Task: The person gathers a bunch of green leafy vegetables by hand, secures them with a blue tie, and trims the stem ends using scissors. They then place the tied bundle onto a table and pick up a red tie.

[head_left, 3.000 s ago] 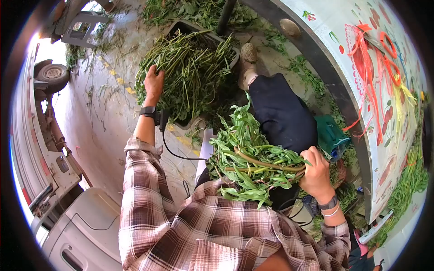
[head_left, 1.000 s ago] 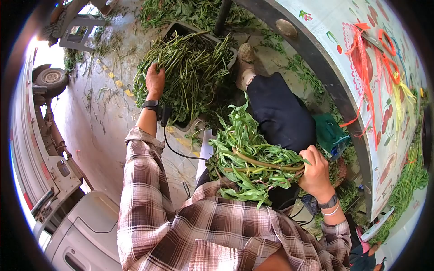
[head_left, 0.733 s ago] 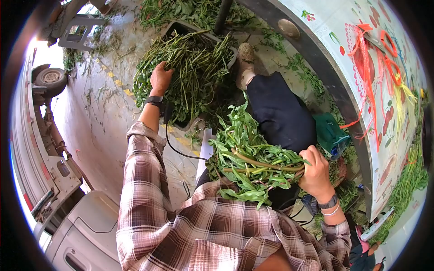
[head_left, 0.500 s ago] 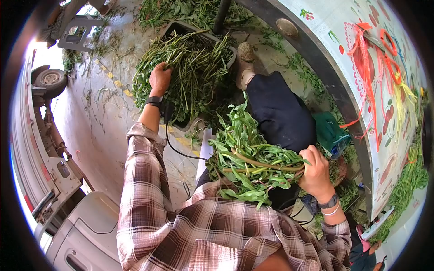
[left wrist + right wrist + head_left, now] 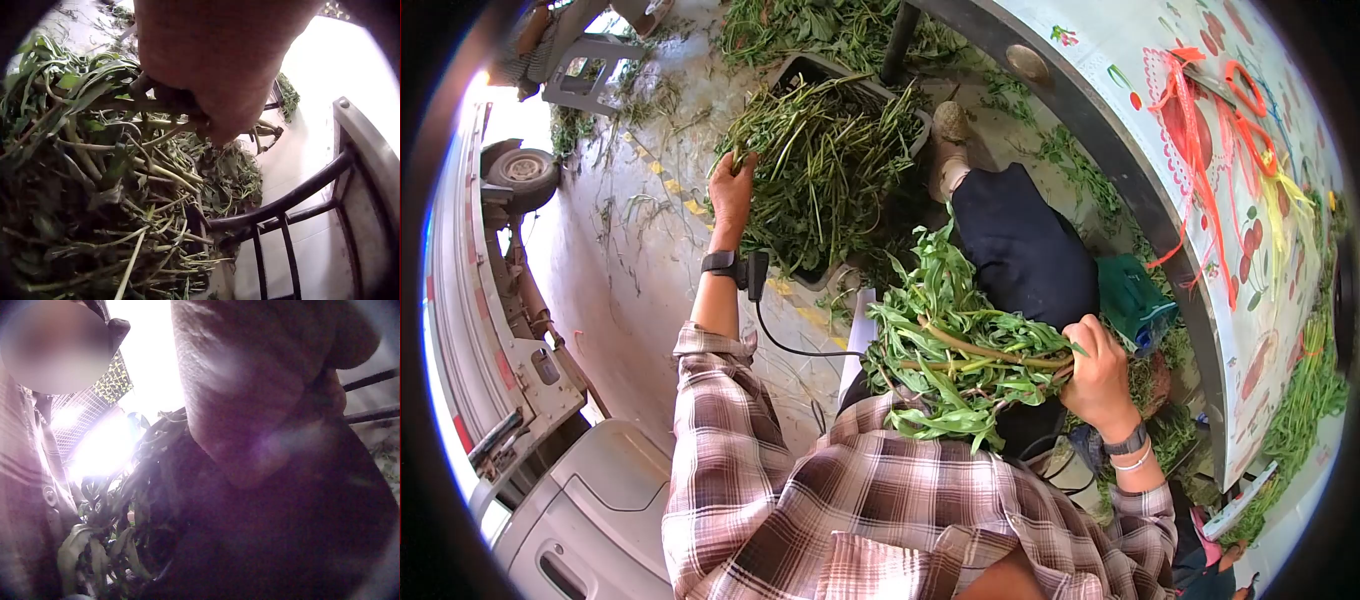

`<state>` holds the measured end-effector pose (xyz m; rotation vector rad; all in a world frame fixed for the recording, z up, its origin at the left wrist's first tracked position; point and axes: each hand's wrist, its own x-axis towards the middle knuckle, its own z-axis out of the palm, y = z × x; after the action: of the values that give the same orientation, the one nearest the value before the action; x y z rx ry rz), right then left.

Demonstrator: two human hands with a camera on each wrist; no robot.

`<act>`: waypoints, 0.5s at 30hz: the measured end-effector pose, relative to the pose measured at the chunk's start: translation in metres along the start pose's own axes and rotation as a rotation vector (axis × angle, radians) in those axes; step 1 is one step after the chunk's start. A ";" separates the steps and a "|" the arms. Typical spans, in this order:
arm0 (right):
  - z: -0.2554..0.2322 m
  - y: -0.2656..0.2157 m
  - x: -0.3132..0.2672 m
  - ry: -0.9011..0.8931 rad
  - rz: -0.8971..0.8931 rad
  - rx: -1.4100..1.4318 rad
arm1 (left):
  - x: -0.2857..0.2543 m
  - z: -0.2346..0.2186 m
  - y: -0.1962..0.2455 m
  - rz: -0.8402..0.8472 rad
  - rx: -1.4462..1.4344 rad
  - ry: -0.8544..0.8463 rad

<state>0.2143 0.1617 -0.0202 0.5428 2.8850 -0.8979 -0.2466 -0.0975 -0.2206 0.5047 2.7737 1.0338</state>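
My left hand [image 5: 732, 195] is at the left side of a heap of leafy green stems [image 5: 830, 160] piled in a grey crate [image 5: 923, 130]. Its fingers curl round a few greenish-brown stems [image 5: 156, 109], whose cut ends poke out beyond the fingers in the left wrist view. Over my lap, my right hand [image 5: 1100, 378] grips a bunch of leafy greens [image 5: 960, 350] by its thick stem ends. The leaves of that bunch point left and forward. In the right wrist view the hand fills the upper middle, and its fingertips are in shadow.
To the right stands a table with a patterned cloth [image 5: 1120, 70], bearing scissors [image 5: 1250, 110] and red ribbons [image 5: 1195, 130]. A green container [image 5: 1130, 295] is below its edge. More greens [image 5: 840, 25] lie on the floor beyond the crate. A grey stool [image 5: 585, 75] stands at far left.
My left hand has shifted left from over the heap to its side, now with stems between its fingers. My right hand keeps its grip on the bunch. The head view has turned slightly.
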 end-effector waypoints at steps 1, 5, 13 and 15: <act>0.000 0.000 0.000 -0.002 0.000 0.000 | -0.004 -0.005 0.006 0.011 -0.039 0.032; 0.000 0.000 -0.001 0.015 -0.013 0.001 | -0.012 -0.018 0.006 0.091 -0.182 0.087; 0.001 0.002 -0.002 0.009 0.017 0.014 | -0.036 -0.054 0.026 -0.051 -0.548 0.305; 0.001 0.001 -0.003 0.011 0.019 0.012 | -0.043 -0.071 0.040 -0.066 -0.390 0.375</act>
<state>0.2170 0.1612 -0.0210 0.5777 2.8812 -0.9133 -0.2127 -0.1278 -0.1397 0.1788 2.7441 1.7554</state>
